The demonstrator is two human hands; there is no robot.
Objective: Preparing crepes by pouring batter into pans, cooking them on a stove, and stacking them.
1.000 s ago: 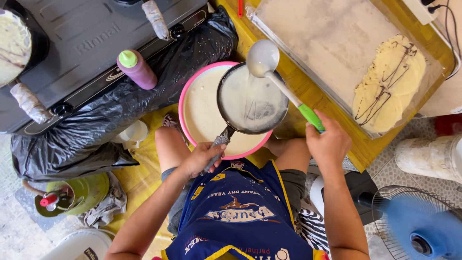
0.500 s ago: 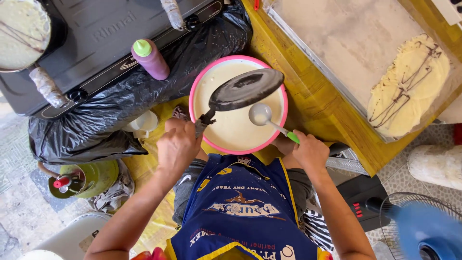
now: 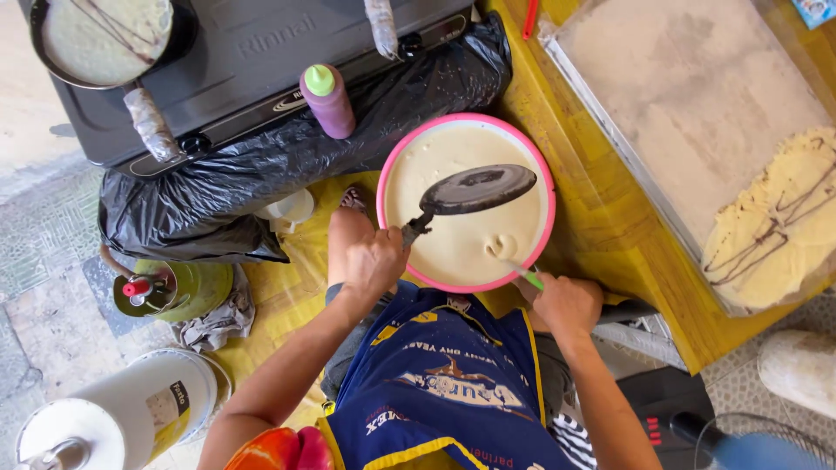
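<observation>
Since the earlier frame, the green-handled ladle [image 3: 514, 261] has sunk into the batter. Right hand [image 3: 566, 305] clenches its handle; left hand [image 3: 370, 257] grips the small black frying pan [image 3: 477, 189], tilted over the pink-rimmed batter bowl [image 3: 540, 165]. Beyond stands a purple squeeze bottle [image 3: 327, 102].

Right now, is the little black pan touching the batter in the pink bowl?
Apart. The head view shows the black pan held tilted by the left hand above the batter, clear of its surface.

Left hand [image 3: 370, 257] tilts pan [image 3: 479, 189] over pink batter bowl [image 3: 409, 157]; right hand [image 3: 566, 305] dips ladle [image 3: 520, 270].
</observation>
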